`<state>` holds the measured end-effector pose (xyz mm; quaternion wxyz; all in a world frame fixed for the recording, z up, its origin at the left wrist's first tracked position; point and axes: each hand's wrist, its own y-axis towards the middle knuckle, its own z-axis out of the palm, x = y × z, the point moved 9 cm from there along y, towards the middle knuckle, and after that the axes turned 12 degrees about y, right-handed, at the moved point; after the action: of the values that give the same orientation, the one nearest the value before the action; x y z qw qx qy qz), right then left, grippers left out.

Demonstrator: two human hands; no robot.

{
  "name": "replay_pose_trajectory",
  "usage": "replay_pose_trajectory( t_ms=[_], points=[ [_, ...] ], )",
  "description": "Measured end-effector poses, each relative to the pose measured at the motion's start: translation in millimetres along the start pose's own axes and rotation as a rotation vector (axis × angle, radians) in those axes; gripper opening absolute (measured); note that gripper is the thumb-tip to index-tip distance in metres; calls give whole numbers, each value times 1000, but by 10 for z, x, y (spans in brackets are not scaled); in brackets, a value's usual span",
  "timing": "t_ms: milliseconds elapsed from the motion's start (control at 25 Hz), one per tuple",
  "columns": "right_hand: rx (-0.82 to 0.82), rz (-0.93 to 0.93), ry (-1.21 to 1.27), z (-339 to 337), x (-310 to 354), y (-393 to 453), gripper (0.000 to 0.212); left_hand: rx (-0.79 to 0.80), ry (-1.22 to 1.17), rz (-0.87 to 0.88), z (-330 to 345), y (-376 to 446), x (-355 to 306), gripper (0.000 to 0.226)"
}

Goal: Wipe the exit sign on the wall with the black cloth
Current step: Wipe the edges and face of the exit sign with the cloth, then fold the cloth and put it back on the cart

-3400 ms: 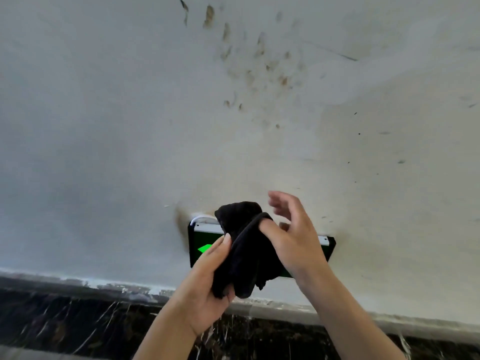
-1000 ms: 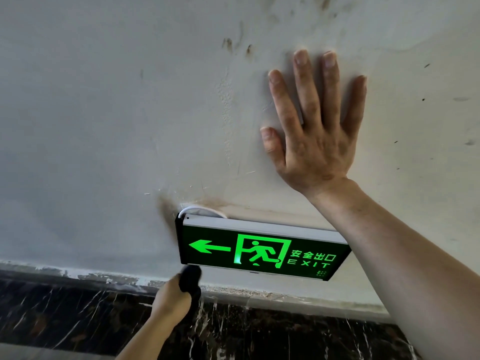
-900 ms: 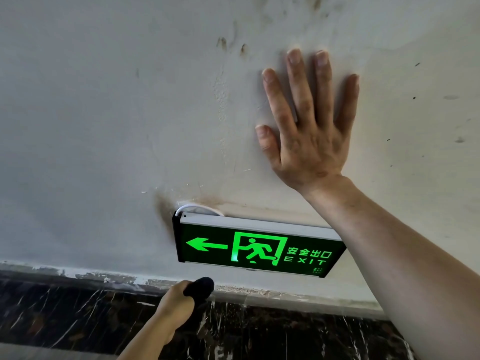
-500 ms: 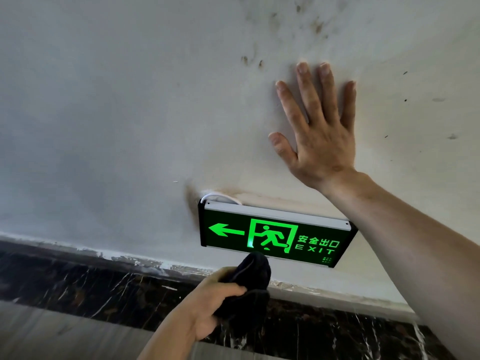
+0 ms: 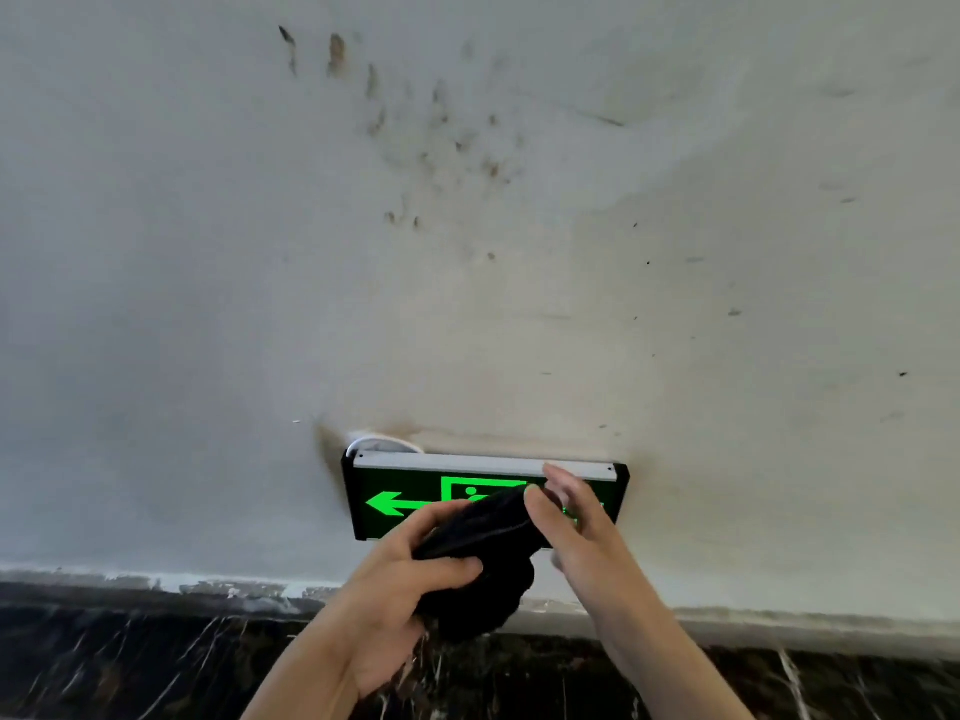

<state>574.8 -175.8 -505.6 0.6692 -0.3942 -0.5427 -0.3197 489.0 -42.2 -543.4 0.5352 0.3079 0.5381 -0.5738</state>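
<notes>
The exit sign (image 5: 395, 491) is a black box with a glowing green arrow and a pale top strip, mounted low on the white wall. A bunched black cloth (image 5: 483, 553) is held in front of the sign's middle and lower edge. My left hand (image 5: 400, 589) grips the cloth from below and the left. My right hand (image 5: 566, 517) pinches the cloth's upper right end with thumb and fingers. The cloth and both hands hide the sign's running figure and its lettering.
The white wall (image 5: 260, 252) carries brown smudges (image 5: 441, 137) above the sign and a dark stain at the sign's left end. A white cable loop (image 5: 379, 443) sits on top of the sign. Below runs a black marble skirting (image 5: 130, 662).
My right hand has come off the wall above the sign and taken hold of the cloth. My left hand has raised the cloth in front of the sign.
</notes>
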Motion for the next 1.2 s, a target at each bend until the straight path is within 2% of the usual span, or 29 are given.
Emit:
replay_pose_trajectory(
  t_ms=[80, 200, 360, 480, 640, 880, 1080, 1200],
  points=[
    [32, 137, 223, 6, -146, -62, 40, 38, 4, 33, 68, -19, -153, 55],
    [118, 185, 439, 85, -51, -159, 49, 1, 21, 29, 98, -91, -325, 53],
    [75, 197, 528, 108, 327, -286, 30, -81, 37, -4, 162, -270, -725, 46],
    [8, 196, 590, 83, 766, -403, 33, -92, 6, -44, 278, -405, -1104, 40],
    [-2, 212, 553, 122, 1620, -659, 41, -96, -22, -90, 483, -690, -1741, 30],
    [82, 192, 298, 234, 3229, -1067, 40, -131, -113, -69, 843, -1238, -3036, 36],
    [104, 183, 437, 301, 4315, -1288, 47, -202, -244, -4, 1023, -1646, -3963, 38],
    [131, 173, 484, 337, 4746, -1447, 44, -208, -340, 31, 1153, -1846, -4327, 58]
  ],
)
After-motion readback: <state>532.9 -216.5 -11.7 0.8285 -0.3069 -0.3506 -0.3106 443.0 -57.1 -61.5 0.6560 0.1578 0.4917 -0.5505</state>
